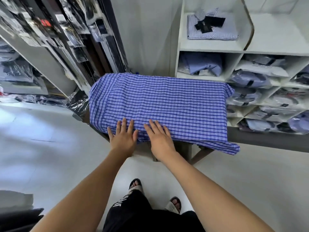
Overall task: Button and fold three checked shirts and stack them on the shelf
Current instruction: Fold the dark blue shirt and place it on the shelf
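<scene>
White shelving (210,47) fills the right side of a clothing shop, its cubbies packed with folded shirts, many in clear plastic bags, and one light checked shirt with black tags (211,27) lies alone on the upper shelf. On the left, dark garments in glossy plastic covers (70,30) hang beside more shelves. Between them stands a small table (267,141), almost wholly covered by a blue checked shirt (160,104) spread flat across it, back side up, its collar end toward the left and one corner of cloth drooping over the near right edge. Both bare arms reach forward and down from the bottom of the view. The left hand (122,136) lies palm down on the shirt's near edge, fingers straight and slightly spread, gripping nothing. The right hand (158,134) rests just beside it, also flat, fingers extended and close together, pressing on the cloth without curling round it. The two hands sit near each other, toward the left half of the shirt's near edge. Below, black trousers and sandalled feet stand on a pale floor (50,148).
</scene>
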